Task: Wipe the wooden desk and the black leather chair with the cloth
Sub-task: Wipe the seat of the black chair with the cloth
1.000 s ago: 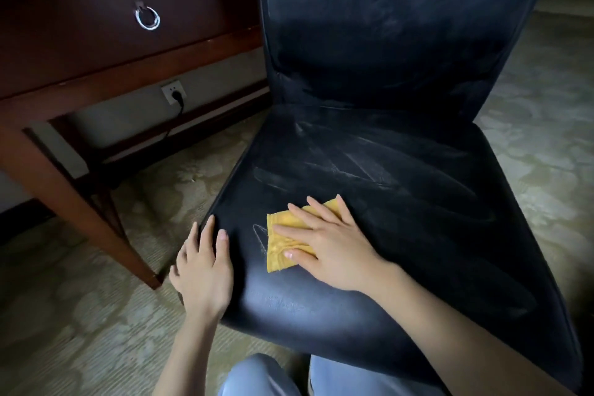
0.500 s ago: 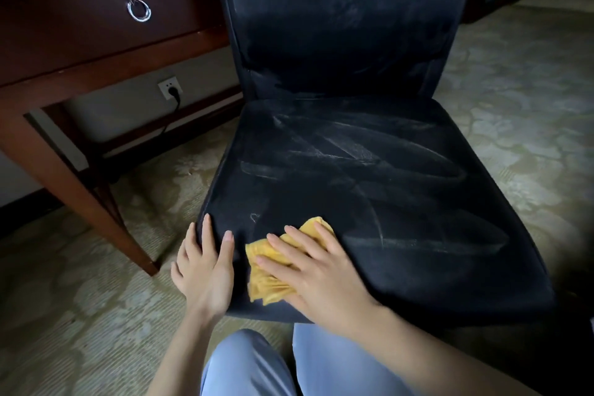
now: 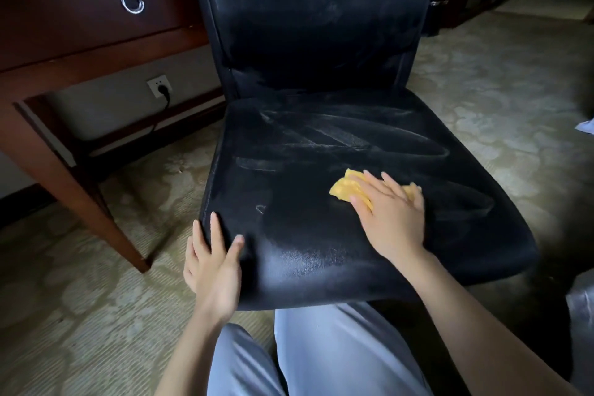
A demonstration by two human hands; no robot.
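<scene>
Chair [image 3: 321,251]: seat mid-wipe, streaks far, back hazy. Cloth [image 3: 345,188]: seat centre-right, pressed under flat, unclenched R hand [image 3: 392,219]. L hand [image 3: 213,264]: flat, relaxed, near-left seat corner. Desk [image 3: 80,51], left: wiped or not, can't tell.

Patterned beige-green carpet [image 3: 80,315] carries chair [image 3: 321,145] and desk [image 3: 64,51]. Chair: black leather, back upright, seat streaked with pale wipe marks. Desk stands left of chair; slanted wooden leg [image 3: 96,202] planted on carpet, near chair's front corner. On chair seat: crumpled yellow cloth [image 3: 348,188], right of seat centre, right hand [image 3: 392,219] flat on top. Left hand [image 3: 213,267] rests on seat's front-left corner, fingers straight. Grey trousers [image 3: 321,347] just in front of chair.
</scene>
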